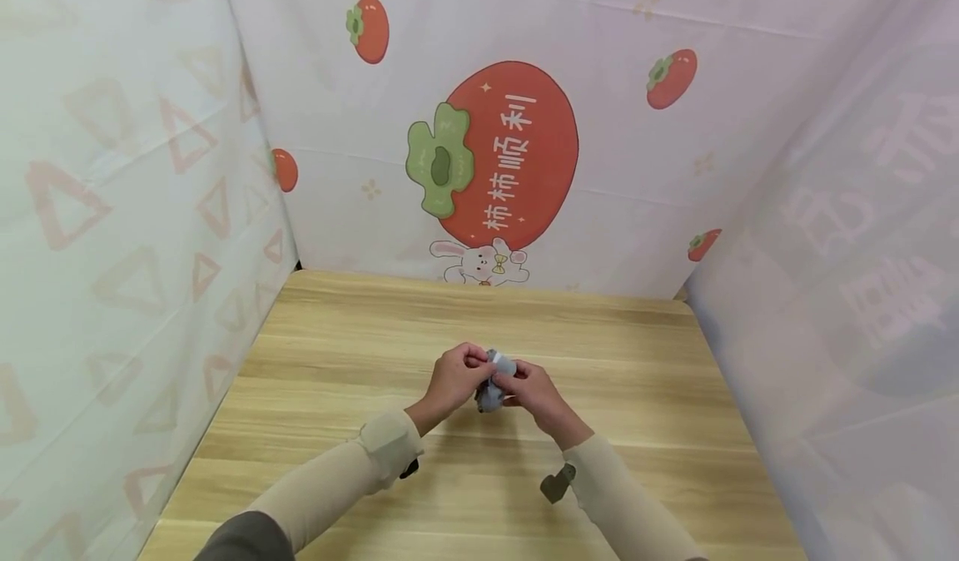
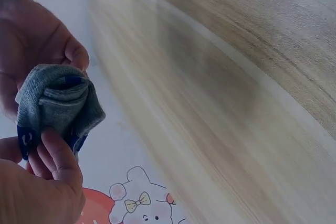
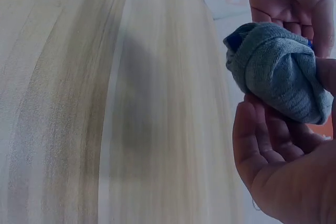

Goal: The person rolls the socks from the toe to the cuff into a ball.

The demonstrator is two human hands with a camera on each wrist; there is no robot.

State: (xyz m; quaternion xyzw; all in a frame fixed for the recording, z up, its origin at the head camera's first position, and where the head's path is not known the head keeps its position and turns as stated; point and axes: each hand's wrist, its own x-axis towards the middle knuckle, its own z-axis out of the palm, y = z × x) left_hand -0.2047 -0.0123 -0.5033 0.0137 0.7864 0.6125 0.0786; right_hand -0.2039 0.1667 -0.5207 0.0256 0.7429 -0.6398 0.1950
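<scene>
A rolled-up pair of grey socks (image 1: 491, 396) with dark blue patches is held up between both hands over the table. My left hand (image 1: 453, 379) grips one side of the bundle, thumb on top and fingers beneath, as the left wrist view shows. From the other side my right hand (image 1: 535, 390) holds it too, with fingers curled under the sock bundle (image 3: 283, 77) in the right wrist view. The folded layers and a blue inner edge of the socks (image 2: 60, 98) face the left wrist camera. Parts of the roll are covered by the fingers.
The wood-grain table (image 1: 360, 320) extends under both arms. White cloth walls with printed persimmons (image 1: 550, 153) and a rabbit stand at the back, with more cloth on the left and right. A dark strap end (image 1: 558, 484) hangs from the right wrist.
</scene>
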